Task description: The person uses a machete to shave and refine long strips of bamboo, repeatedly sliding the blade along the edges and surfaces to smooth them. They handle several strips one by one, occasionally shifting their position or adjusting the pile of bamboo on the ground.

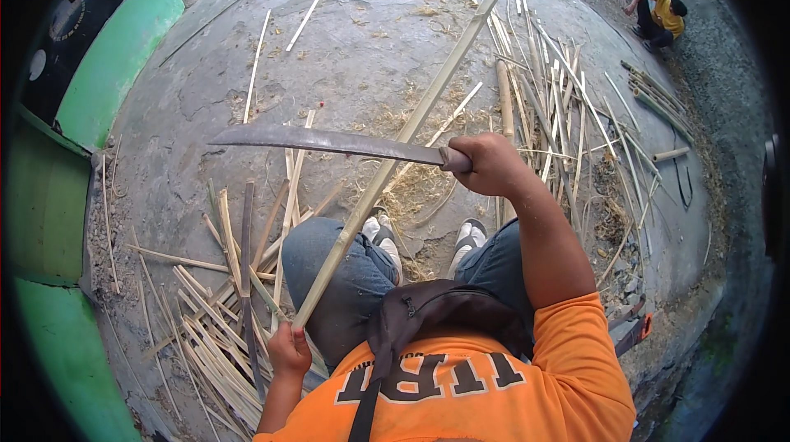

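Note:
In my right hand (489,164) is the handle of a machete (329,141), its long grey blade pointing left and lying across a bamboo strip (411,123). From this view I cannot tell whether the blade touches the strip. My left hand (290,349) is closed round the near end of that strip, beside my left knee. The pale strip slants up and away to the right, past the blade, to the far side of the ground. Bamboo shavings (420,195) lie on the ground between and beyond my feet.
Split bamboo strips (222,351) are heaped at my left, and a larger pile (559,104) spreads ahead right. A saw (632,333) with an orange handle lies by my right side. A green wall (123,55) stands left. A person in yellow (662,16) crouches far right.

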### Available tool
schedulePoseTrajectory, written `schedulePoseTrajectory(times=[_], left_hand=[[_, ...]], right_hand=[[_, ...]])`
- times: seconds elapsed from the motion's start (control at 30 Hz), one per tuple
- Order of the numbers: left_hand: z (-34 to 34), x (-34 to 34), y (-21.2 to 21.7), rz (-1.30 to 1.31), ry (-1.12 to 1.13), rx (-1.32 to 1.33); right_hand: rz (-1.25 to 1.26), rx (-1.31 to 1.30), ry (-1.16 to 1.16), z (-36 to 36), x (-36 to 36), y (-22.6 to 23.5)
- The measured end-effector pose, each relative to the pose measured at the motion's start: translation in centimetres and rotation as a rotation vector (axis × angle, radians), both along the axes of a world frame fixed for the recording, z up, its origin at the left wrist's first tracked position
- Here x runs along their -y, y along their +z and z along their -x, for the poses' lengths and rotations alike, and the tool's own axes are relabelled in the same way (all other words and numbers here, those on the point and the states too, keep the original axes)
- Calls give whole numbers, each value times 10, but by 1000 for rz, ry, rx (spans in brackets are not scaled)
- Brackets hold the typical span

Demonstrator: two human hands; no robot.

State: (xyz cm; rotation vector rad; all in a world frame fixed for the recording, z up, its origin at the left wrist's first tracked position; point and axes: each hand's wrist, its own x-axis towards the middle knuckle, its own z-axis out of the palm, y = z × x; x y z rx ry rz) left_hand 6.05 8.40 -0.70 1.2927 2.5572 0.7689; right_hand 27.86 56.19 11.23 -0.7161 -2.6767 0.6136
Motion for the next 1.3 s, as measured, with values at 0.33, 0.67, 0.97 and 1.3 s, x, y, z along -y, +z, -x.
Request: schedulePoseTrajectory(times=[0.33,0.67,0.97,1.3], left_hand=[[11,-8,-14,0,-6,123],[8,-3,-28,-75,20,4],[1,-23,3,-57,3,-131],[-10,-29,-5,-109,33,-157]], right_hand=[[80,47,45,11,15,30],[-62,41,152,1,11,12],[-161,-55,34,-25,2,-17],[-288,-41,163,-46,17,-12]])
